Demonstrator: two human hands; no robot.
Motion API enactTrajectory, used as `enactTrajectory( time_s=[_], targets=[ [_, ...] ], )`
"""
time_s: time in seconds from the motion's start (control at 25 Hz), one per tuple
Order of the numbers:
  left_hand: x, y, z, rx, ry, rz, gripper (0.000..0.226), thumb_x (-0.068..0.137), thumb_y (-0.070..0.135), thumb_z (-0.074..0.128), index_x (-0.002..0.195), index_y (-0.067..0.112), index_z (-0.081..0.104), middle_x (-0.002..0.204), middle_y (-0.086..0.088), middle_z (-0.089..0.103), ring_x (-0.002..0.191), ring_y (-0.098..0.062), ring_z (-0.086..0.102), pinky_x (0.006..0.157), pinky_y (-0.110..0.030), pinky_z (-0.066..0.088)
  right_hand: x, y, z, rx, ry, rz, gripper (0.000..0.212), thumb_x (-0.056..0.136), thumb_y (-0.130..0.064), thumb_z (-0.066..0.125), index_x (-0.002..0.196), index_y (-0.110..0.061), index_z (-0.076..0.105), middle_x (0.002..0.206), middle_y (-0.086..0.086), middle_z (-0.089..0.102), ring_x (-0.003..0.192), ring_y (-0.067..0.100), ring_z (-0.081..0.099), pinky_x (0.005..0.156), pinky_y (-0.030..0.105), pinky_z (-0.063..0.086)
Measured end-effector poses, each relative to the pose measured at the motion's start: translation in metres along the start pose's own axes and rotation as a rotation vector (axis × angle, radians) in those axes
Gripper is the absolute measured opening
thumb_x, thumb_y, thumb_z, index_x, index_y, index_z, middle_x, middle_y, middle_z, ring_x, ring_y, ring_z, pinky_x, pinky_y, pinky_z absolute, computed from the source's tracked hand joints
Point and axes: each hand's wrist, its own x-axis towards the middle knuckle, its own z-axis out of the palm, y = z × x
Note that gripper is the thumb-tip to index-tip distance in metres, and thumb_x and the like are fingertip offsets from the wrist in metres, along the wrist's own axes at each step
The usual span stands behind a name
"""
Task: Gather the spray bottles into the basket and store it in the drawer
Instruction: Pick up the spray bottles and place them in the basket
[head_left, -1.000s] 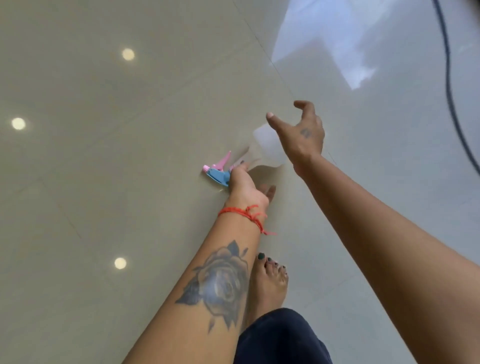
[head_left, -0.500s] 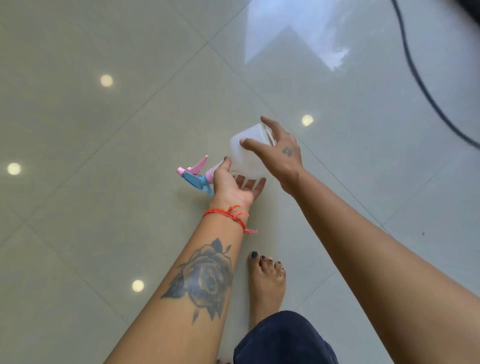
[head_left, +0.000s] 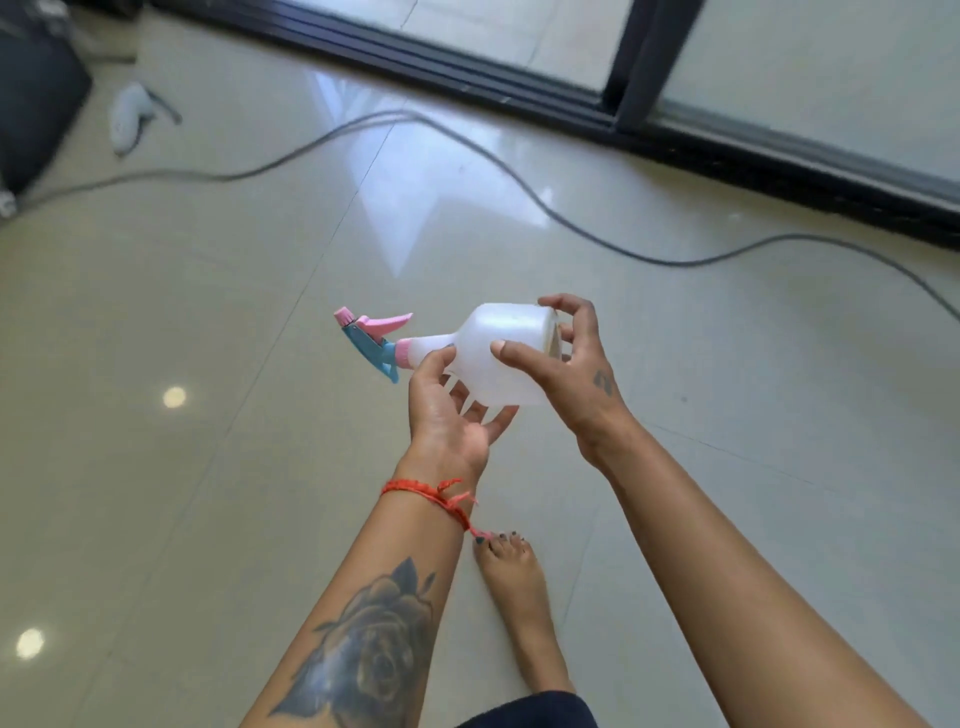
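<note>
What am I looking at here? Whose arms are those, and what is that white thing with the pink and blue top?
The camera sits on a person's head and looks down, so you see their own arms. The left hand holds the neck of a white spray bottle; the right hand holds its fat end. The bottle lies sideways in the air, with its pink and blue trigger pointing left. Below is a shiny tiled floor with a grey cable across it, and the person's bare foot.

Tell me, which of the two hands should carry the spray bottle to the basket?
Probably the right hand. Its fingers and thumb wrap the wide body of the spray bottle, a firm grip. The left hand only props the neck from below with its palm up. No basket shows here.
</note>
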Motion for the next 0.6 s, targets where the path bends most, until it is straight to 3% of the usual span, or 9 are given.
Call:
enactTrajectory(
  time_s=[0.12,0.32,0.52,0.6],
  targets=[
    [-0.065,-0.027,0.034,0.149,-0.103,0.015,0.03,0.085,0.024,0.053,0.113,0.016,0.055,0.106,-0.01,0.063,0.104,-0.031,0.061,0.077,-0.044,0.053,-0.06,-0.031,-0.059,0.063,0.095,-0.049,0.061,0.061,-0.042,0.074,0.112,-0.041,0.042,0.108,-0.015,0.049,0.1,0.014,0.057,0.072,0.024,0.049],
    [-0.158,-0.108,0.089,0.404,-0.251,-0.001,0.016,0.082,0.022,0.055,0.097,0.017,0.058,0.107,-0.011,0.064,0.103,-0.031,0.062,0.077,-0.044,0.054,-0.164,-0.048,-0.168,0.103,0.299,-0.06,0.067,0.059,-0.043,0.074,0.118,-0.043,0.043,0.125,-0.003,0.046,0.109,0.017,0.053,0.087,0.034,0.052],
    [-0.228,-0.225,0.134,0.645,-0.401,-0.022,0.023,0.083,0.024,0.056,0.106,0.018,0.058,0.111,-0.01,0.064,0.101,-0.028,0.063,0.086,-0.047,0.052,-0.257,-0.025,-0.28,0.211,0.524,-0.065,0.068,0.06,-0.043,0.074,0.12,-0.042,0.043,0.127,-0.005,0.045,0.111,0.016,0.052,0.082,0.027,0.051],
    [-0.253,-0.276,0.143,0.749,-0.463,-0.017,0.016,0.083,0.024,0.056,0.098,0.02,0.059,0.106,-0.007,0.065,0.095,-0.026,0.064,0.086,-0.046,0.053,-0.296,-0.008,-0.321,0.263,0.604,-0.07,0.067,0.06,-0.043,0.075,0.119,-0.042,0.043,0.126,-0.007,0.047,0.111,0.016,0.053,0.079,0.025,0.051]
  ],
)
